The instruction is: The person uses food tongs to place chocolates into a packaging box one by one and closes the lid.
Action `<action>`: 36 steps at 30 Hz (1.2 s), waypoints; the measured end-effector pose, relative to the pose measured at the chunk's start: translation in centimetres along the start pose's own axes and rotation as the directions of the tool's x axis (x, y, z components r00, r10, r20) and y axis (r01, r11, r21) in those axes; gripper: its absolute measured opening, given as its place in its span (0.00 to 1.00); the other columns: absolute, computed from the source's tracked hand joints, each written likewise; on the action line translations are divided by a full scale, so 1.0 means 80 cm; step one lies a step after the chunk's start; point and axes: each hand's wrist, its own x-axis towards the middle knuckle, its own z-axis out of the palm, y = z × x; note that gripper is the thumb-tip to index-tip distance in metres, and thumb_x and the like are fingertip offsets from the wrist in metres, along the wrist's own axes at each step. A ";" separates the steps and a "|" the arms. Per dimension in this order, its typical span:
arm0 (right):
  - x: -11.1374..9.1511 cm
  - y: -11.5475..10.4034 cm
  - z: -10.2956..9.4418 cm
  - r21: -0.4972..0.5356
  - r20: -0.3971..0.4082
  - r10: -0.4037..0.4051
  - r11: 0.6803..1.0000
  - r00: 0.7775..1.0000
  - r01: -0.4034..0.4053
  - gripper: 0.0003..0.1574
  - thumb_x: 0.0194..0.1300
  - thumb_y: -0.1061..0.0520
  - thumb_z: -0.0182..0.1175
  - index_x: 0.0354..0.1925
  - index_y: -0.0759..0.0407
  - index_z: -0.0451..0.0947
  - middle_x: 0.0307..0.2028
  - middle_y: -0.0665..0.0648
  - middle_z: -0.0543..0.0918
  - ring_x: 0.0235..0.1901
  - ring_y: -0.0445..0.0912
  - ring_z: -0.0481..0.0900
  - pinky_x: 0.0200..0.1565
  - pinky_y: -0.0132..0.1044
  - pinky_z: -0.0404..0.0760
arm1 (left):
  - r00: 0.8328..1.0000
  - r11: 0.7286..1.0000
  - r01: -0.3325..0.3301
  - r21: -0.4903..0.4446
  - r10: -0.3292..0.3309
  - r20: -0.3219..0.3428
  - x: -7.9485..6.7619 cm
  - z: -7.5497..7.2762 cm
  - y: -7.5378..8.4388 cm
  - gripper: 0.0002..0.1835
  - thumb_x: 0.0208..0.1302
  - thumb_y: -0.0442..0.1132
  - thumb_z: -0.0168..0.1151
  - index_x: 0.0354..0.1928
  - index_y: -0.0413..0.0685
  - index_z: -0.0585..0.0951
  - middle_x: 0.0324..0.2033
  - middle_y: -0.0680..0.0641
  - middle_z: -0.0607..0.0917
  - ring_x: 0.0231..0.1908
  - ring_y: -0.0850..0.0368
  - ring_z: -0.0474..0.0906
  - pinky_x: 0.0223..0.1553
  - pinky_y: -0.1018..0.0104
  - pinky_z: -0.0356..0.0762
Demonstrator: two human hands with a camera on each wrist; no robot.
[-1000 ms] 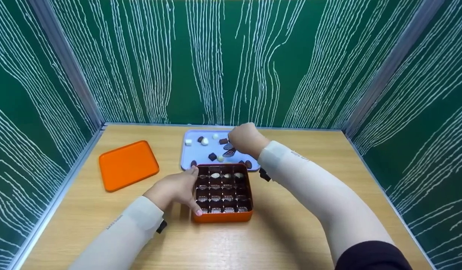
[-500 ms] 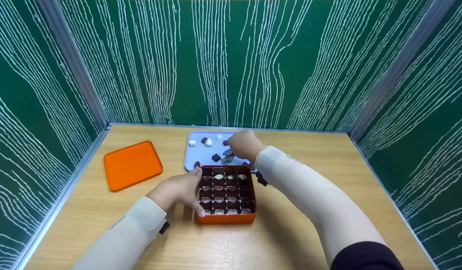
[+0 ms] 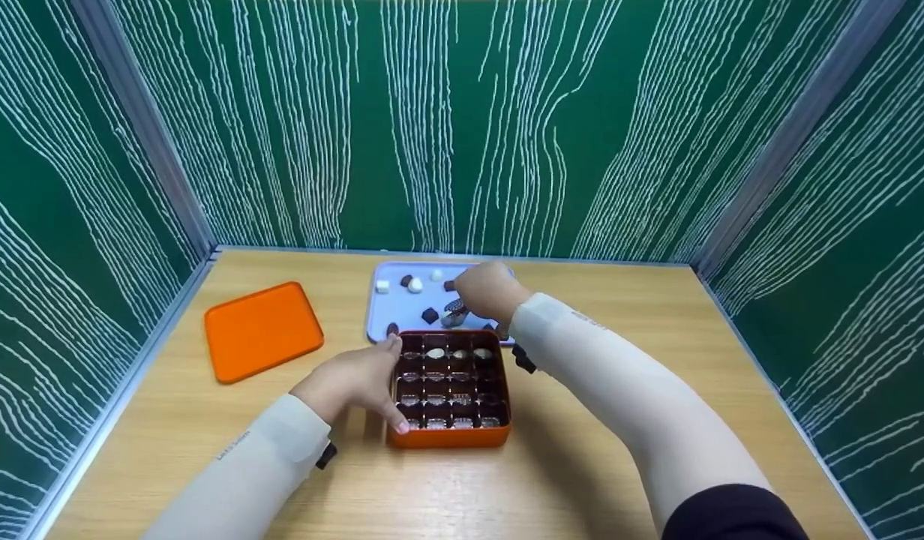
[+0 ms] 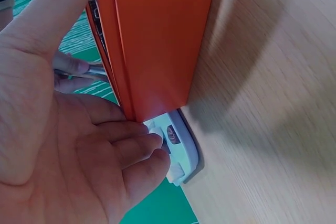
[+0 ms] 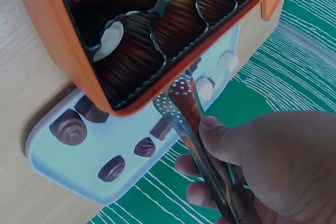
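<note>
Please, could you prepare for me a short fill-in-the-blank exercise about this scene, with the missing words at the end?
1. The right hand holds a pair of metal ____.
2. In the head view, the left hand rests against the ____ side of the divided box.
3. The detached lid is ____ in colour.
4. Beyond the box, loose chocolates lie on a pale blue ____.

Missing words: tongs; left; orange; tray.

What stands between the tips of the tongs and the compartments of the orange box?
The far wall of the orange box does: the tongs, in the right hand, are over the tray beyond it, so they probably need lifting across. Nothing else visible blocks; the left hand is at the box's left side.
</note>
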 end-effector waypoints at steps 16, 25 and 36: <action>-0.056 -0.017 -0.050 -0.095 -0.205 -0.159 0.985 0.966 0.142 0.15 0.87 0.51 0.62 0.44 0.54 0.91 0.33 0.52 0.90 0.28 0.44 0.83 0.35 0.38 0.93 | 0.999 0.999 0.016 0.029 -0.015 -0.028 -0.002 0.001 -0.002 0.92 0.35 0.68 0.95 0.91 0.33 0.46 0.91 0.31 0.51 0.88 0.31 0.59 0.90 0.40 0.60; -0.063 -0.054 -0.055 -0.135 -0.211 -0.250 0.965 0.945 0.225 0.12 0.83 0.57 0.64 0.38 0.55 0.88 0.32 0.51 0.91 0.26 0.43 0.80 0.36 0.38 0.94 | 0.999 0.999 0.027 0.019 -0.026 -0.032 -0.003 0.001 0.002 0.88 0.38 0.66 0.95 0.92 0.36 0.49 0.91 0.33 0.52 0.88 0.31 0.60 0.89 0.39 0.62; -0.049 -0.079 -0.053 -0.192 -0.180 -0.243 0.959 0.953 0.208 0.17 0.85 0.55 0.62 0.34 0.52 0.87 0.27 0.49 0.86 0.24 0.42 0.75 0.31 0.36 0.92 | 0.998 0.999 0.039 -0.019 -0.040 -0.041 -0.003 0.002 -0.002 0.88 0.37 0.65 0.96 0.92 0.38 0.49 0.92 0.34 0.53 0.88 0.32 0.60 0.89 0.39 0.62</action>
